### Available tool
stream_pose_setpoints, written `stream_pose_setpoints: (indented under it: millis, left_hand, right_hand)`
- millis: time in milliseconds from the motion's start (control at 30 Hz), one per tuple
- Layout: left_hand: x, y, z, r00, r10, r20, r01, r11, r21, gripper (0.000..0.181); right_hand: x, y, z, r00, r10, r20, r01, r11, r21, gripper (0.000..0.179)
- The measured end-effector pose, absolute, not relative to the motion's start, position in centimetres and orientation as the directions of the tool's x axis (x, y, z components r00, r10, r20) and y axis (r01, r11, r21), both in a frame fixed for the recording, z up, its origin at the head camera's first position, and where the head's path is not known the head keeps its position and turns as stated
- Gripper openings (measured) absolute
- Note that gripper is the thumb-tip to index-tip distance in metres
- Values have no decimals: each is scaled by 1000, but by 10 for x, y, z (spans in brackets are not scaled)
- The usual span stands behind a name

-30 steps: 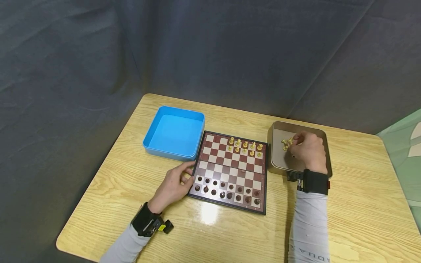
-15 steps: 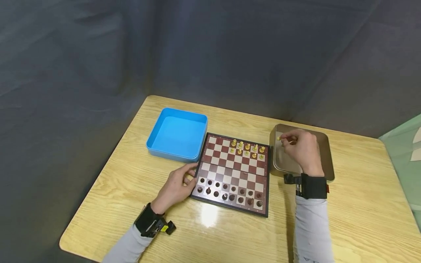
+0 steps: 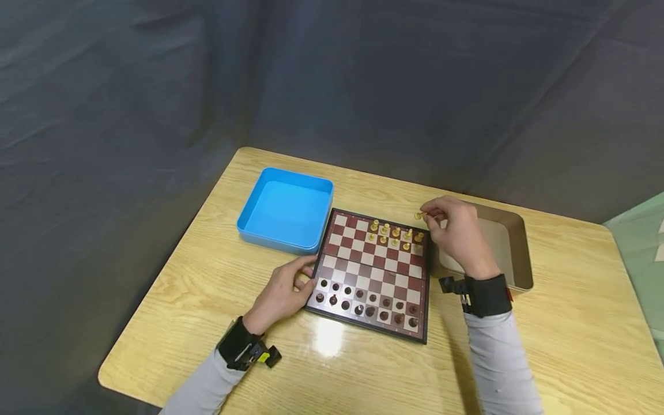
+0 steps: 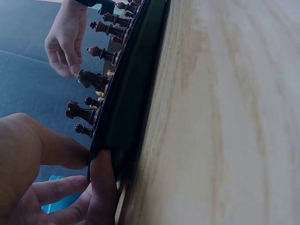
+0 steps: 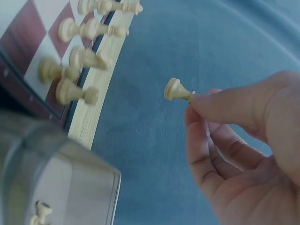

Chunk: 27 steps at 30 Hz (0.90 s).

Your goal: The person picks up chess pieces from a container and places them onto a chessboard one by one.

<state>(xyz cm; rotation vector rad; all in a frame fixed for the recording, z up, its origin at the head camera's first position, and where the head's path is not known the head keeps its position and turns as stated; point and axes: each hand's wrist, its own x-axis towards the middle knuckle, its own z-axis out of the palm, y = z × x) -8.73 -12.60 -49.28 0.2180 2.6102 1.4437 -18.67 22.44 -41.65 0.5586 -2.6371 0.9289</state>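
Observation:
My right hand point(image 3: 456, 233) pinches a pale yellow chess piece point(image 5: 176, 90) between thumb and fingers; its base points outward and its top is hidden by the fingertips. It is in the air just beyond the far right corner of the chessboard point(image 3: 381, 275). Thumb and fingers of my left hand point(image 3: 280, 291) grip the board's left edge, plain in the left wrist view. Dark chess pieces point(image 3: 359, 309) stand in two rows on the near side. Several pale yellow pieces point(image 3: 396, 231) stand at the far right of the board.
Right of the board sits a metal tin point(image 3: 523, 248), partly behind my right hand; loose pale pieces point(image 5: 43, 209) lie inside it. A blue box point(image 3: 275, 244) stands by the board's far left corner. Dark cloth point(image 3: 363, 104) hangs behind the table point(image 3: 187, 276).
My right hand has lifted a pale chess piece out of the tin and moved left toward the board's far right corner. The left hand keeps its hold on the board edge.

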Motion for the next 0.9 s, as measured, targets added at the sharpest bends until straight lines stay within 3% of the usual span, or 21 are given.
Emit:
stream_pose_setpoints:
  millis: [900]
  left_hand:
    - [-89, -127, -490, -974, 211, -78, 44, 520, 853, 55]
  right_hand:
    - [-212, 173, -418, -812, -461, 358, -583, 648, -490, 14]
